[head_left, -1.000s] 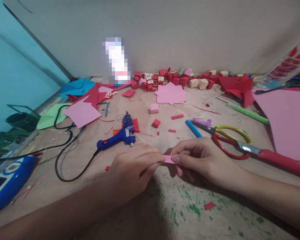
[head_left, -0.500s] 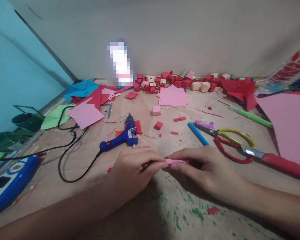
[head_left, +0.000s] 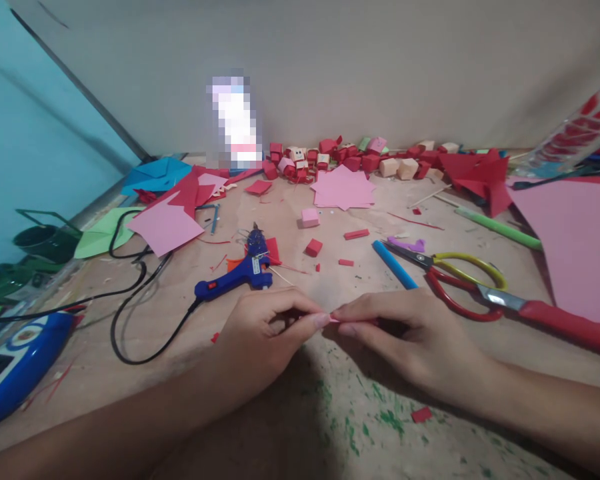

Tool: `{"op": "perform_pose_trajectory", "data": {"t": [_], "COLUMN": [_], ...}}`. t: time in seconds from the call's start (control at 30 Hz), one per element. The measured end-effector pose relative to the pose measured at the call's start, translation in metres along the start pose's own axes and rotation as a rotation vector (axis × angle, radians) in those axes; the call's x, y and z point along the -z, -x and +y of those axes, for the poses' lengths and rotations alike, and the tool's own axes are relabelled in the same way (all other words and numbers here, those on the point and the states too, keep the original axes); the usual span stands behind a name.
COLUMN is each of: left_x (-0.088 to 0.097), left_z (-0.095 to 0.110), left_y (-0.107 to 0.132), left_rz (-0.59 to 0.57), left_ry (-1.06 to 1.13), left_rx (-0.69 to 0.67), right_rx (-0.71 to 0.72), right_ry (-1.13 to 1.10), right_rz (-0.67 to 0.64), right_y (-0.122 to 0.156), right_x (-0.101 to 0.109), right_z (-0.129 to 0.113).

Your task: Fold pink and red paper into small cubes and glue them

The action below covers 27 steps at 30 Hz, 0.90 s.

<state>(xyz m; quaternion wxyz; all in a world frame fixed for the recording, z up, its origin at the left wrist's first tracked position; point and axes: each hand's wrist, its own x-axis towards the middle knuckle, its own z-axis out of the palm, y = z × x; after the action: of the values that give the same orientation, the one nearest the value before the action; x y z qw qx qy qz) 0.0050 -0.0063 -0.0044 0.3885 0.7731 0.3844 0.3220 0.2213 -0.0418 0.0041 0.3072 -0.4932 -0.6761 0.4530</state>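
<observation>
My left hand (head_left: 267,337) and my right hand (head_left: 405,333) meet fingertip to fingertip low over the tabletop (head_left: 280,413), both pinched on a small pink paper strip (head_left: 334,319) that barely shows between them. A blue glue gun (head_left: 235,277) with a black cable lies just beyond my left hand. Red and yellow scissors (head_left: 460,283) and a blue marker (head_left: 394,265) lie just past my right hand.
Pink star cut-outs (head_left: 343,188), loose red scraps and a small pink cube (head_left: 309,217) lie mid-table. A row of red and beige paper cubes (head_left: 360,160) lines the back wall. A large pink sheet (head_left: 575,240) lies at right, coloured sheets and green pots at left.
Both hands have closed further over the pink strip, so less of it shows than before. The hands stay in the same spot on the table.
</observation>
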Motion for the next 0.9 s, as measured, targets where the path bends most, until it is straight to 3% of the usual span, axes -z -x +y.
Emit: {"op": "perform_pose_trajectory", "data": {"t": [0.17,0.4,0.67,0.9], "left_x": [-0.0002,0.0016,-0.0006,0.0017], "left_z": [0.0019,0.0025,-0.0012,0.0032], "left_y": [0.0006,-0.0004,-0.0019,-0.0023], "left_rz": [-0.022,0.024,-0.026,0.003], "left_ry": [-0.025,-0.061,0.037,-0.068], "left_rx": [-0.031,-0.092,-0.008,-0.136], "right_rx": [0.005,-0.120,-0.095,-0.228], "right_ry": [-0.046,-0.060,-0.091,-0.251], "right_rz": [0.001,0.022,0.050,-0.053], "right_y": [-0.0002,-0.0017,-0.0034,-0.0068], "right_x": [0.0008,-0.0004,0.0022,0.0042], "right_z": [-0.0001,-0.0042,-0.0023,-0.0046]}}
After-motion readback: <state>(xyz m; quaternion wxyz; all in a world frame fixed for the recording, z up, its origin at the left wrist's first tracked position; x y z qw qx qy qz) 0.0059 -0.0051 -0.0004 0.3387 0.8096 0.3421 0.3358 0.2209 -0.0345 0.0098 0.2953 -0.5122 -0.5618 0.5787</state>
